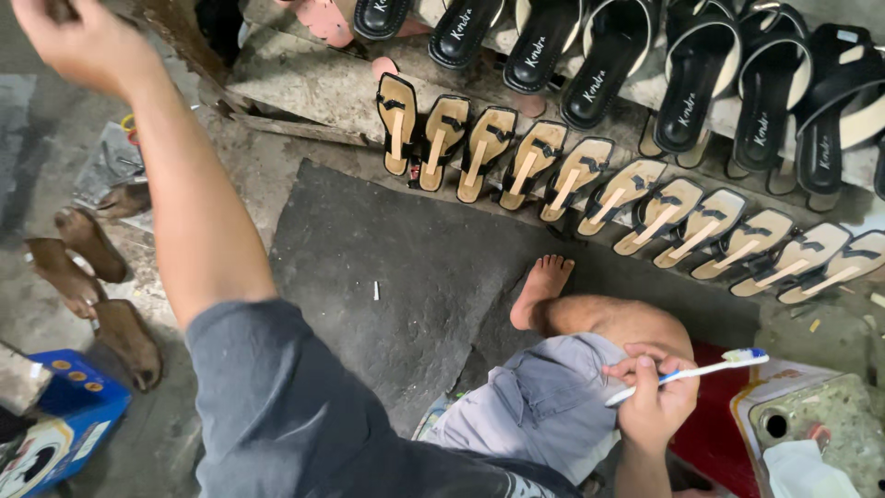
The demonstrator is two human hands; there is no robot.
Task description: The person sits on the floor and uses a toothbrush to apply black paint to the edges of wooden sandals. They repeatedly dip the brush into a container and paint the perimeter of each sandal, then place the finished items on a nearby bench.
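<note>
Pinching a white toothbrush (pixel 687 373) between thumb and fingers (pixel 645 371), the right hand (pixel 656 398) hovers over the person's bent knee, with the brush's blue-and-white bristled head pointing right, out over a grimy square tin can (pixel 820 420) that has a round opening in its top. A white rag (pixel 800 470) lies against that can at the lower right, and a red surface shows just beside the wrist. Grey shorts (pixel 544 401) cover the leg under the hand, and the bare foot (pixel 542 290) rests on a dark mat (pixel 396 267) spread on the floor. The left hand (pixel 78 41) is raised far off at the upper left, arm stretched out from a grey sleeve (pixel 267 397); its fingers look curled, but whether they grasp anything cannot be told. Beyond the mat, a row of tan sandals with black straps (pixel 590 198) leans along a low ledge, and above them black slip-on sandals (pixel 682 78) are lined up on a shelf. At the left, brown sole pieces (pixel 88 277) lie on the concrete floor, near a blue cardboard box (pixel 60 415) at the lower left corner.
</note>
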